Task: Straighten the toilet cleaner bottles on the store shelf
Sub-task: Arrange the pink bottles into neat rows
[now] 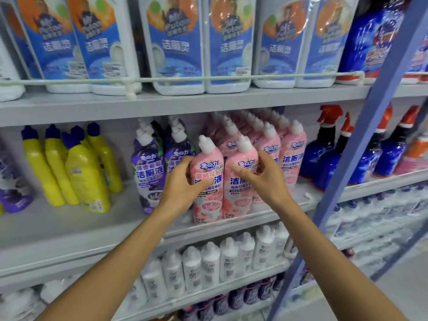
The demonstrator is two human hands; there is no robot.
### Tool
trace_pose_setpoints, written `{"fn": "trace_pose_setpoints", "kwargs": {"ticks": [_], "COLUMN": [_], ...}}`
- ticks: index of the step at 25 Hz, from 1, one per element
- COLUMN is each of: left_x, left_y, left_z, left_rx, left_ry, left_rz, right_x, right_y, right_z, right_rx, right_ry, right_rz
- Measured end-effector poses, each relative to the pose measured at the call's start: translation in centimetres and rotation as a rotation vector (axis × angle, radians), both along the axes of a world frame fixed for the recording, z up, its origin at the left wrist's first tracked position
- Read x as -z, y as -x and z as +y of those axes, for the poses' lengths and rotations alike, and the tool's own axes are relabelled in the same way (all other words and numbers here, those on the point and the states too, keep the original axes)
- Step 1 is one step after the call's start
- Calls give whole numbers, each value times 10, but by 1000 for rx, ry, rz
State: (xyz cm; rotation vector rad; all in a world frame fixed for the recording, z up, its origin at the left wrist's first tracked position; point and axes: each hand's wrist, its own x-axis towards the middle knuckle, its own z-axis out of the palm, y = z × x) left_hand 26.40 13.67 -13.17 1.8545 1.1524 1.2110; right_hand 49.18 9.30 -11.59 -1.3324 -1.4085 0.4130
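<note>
Pink plastic toilet cleaner bottles with white angled caps stand in rows at the front of the grey metal middle shelf (69, 230), between purple bottles of the same shape (148, 172) and dark blue spray bottles (324, 156). The person has taken the two front ones: the left hand (183, 184) wraps the left front pink bottle (207, 181) around its waist, fingers (185, 162) curled behind it and thumb across the label, while the right hand (264, 177) closes on the right front pink bottle (239, 181) from its outer side. Both grips look closed on the bottles. Full, they are probably fairly heavy with liquid, stiff-walled yet a little squeezable, and the glossy shrink label looks slippery. Tall and narrow-necked, they would likely tip easily, so holding low on the body, as now, seems wiser than pulling at the caps.
</note>
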Motion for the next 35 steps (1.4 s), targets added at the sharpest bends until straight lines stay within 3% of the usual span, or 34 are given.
{"fn": "trace_pose_setpoints", "kwargs": {"ticks": [6, 16, 35], "left_x": [-3, -4, -12], "left_y": [-67, -81, -82], "left_z": [16, 22, 34], "left_rx": [-49, -82, -4], "left_ry": [-63, -83, 85], "left_rz": [65, 62, -155], "right_x": [0, 22, 29], "right_y": [-51, -63, -53], "right_z": [-10, -10, -2], "right_rx": [45, 37, -36], "right_ry": [-43, -17, -5], "right_rz": [-33, -47, -92]}}
